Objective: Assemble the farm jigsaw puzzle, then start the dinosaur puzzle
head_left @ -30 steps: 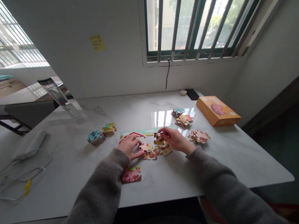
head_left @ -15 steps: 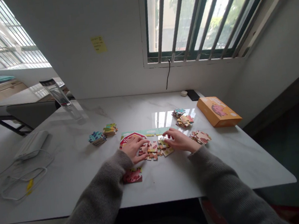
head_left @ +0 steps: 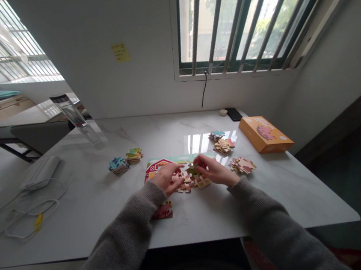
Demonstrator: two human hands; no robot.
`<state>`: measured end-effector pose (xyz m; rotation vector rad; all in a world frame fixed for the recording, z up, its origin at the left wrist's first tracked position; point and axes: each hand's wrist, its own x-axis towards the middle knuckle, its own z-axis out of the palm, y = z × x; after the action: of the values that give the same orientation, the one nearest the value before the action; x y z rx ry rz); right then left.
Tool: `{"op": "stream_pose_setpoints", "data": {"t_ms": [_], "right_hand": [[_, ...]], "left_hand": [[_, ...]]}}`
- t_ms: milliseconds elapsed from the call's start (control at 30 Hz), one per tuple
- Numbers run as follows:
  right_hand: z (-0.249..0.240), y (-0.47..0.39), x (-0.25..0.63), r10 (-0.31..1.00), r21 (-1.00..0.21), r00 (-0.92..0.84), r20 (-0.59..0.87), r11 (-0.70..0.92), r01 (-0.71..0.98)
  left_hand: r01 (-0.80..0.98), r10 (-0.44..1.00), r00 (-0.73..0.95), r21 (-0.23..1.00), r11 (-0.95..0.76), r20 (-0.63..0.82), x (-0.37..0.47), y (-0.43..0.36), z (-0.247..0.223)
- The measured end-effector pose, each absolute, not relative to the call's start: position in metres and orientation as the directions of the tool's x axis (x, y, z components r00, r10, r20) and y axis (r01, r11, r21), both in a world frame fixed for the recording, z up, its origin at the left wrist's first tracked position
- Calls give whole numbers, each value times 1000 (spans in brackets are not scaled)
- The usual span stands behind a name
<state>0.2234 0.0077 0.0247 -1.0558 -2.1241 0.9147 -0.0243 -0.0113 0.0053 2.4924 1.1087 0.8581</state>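
Shifted slightly toward two o'clock, the left hand [head_left: 165, 178] spreads thumb and fingers apart over the puzzle [head_left: 154, 168], while the right hand [head_left: 215, 171] pinches a green piece [head_left: 191, 171] at twelve o'clock, apparently fitting it, which calls for aligning its tabs.

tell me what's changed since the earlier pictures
The left hand has shifted right across the puzzle. The right hand no longer holds up the brown-patched piece; its fingertips are at a greenish piece, grip unclear. The orange box and side piles stayed put.
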Motion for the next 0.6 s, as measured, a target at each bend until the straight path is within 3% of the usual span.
{"op": "stream_pose_setpoints", "data": {"t_ms": [133,367,500,600], "right_hand": [[24,-6,202,791,-791,-534,299,518,325],[25,-7,200,814,-796,-413,408,539,276],[22,-1,208,773,-702,-413,482,623,346],[16,0,210,718,-598,-484,499,690,407]], "left_hand": [[493,808,425,645,-584,407,-19,-16,13],[383,914,322,848,-365,248,-19,-11,11],[157,960,183,957,-243,213,-21,-2,7],[89,970,160,976,-197,181,-21,1,6]]}}
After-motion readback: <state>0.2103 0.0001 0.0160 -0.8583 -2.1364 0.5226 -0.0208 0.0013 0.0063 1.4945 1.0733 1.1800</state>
